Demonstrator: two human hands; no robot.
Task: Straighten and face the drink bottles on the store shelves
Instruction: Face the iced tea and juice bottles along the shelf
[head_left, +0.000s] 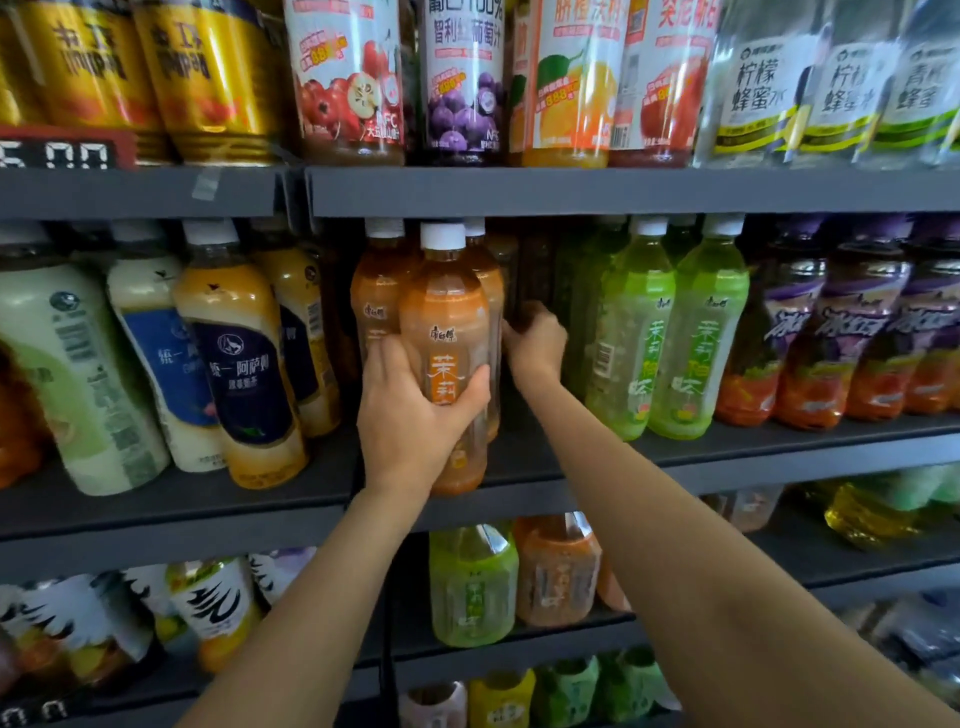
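An orange-labelled tea bottle (445, 322) with a white cap stands at the front edge of the middle shelf (727, 457). My left hand (410, 415) grips its lower body, thumb on the right side of the label. Two more orange bottles (370, 291) stand just behind it. My right hand (535, 338) reaches deeper into the dark gap to the right of the orange bottles, its fingers curled round a dark bottle (535, 270) further back that is mostly hidden. Green tea bottles (670, 332) stand to the right of that gap.
Milk tea bottles (244, 358) lean at the left of the same shelf, purple-labelled bottles (841, 332) at the right. Juice bottles (462, 83) and yellow cans (208, 78) fill the shelf above. Lower shelves hold more green and orange bottles (472, 582).
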